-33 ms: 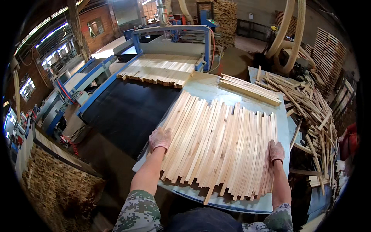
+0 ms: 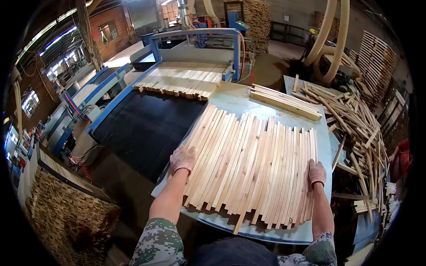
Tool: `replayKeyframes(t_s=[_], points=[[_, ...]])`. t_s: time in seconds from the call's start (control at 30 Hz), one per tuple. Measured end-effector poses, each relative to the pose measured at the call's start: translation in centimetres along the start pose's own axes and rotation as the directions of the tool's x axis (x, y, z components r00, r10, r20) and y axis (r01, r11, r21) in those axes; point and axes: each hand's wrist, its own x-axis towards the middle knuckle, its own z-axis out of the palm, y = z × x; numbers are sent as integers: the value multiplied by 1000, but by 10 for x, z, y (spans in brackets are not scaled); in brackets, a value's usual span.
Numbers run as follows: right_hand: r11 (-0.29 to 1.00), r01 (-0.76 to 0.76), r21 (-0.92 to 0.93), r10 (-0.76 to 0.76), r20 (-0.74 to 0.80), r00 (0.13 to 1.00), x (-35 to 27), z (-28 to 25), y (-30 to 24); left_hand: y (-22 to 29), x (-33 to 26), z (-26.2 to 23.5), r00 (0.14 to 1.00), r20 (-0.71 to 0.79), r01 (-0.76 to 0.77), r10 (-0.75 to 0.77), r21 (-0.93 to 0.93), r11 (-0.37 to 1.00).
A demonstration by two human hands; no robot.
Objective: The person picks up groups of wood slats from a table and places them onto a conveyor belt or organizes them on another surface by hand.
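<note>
A row of pale wooden strips (image 2: 250,168) lies side by side on the light blue table (image 2: 239,91), their near ends uneven. One strip juts out farther than the others at the near edge. My left hand (image 2: 183,158), in a pinkish knit glove, is curled against the row's left side. Against the right side presses my right hand (image 2: 317,172), gloved alike, its fingers bent along the outermost strip. The row is held between both hands; some fingertips are hidden.
Left of the table runs a black conveyor belt (image 2: 146,126), with a block of joined strips (image 2: 182,80) near the blue machine frame (image 2: 237,53). A small bundle of strips (image 2: 286,104) lies at the table's far right. Loose scrap wood (image 2: 355,117) is heaped beyond the right edge.
</note>
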Motion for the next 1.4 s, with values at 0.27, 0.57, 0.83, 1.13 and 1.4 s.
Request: replayKeyframes(t_s=[0.27, 0.57, 0.83, 1.13, 1.4], points=[[999, -37, -10, 37, 9, 999, -4, -5, -3, -4, 7, 8, 1000, -12, -15, 15, 6, 1000], [1000, 4, -12, -4, -9, 1000, -1, -1, 1, 1, 4, 4, 1000, -24, -10, 9, -13, 1000], [999, -25, -19, 26, 18, 1000, -5, -6, -6, -2, 10, 9, 1000, -23, 5, -5, 5, 1000], [999, -35, -6, 35, 25, 999, 0, -2, 1, -2, 7, 8, 999, -39, -22, 22, 4, 1000], [999, -30, -11, 30, 15, 999, 1, 3, 3, 3, 0, 1, 1000, -19, 8, -8, -4, 1000]])
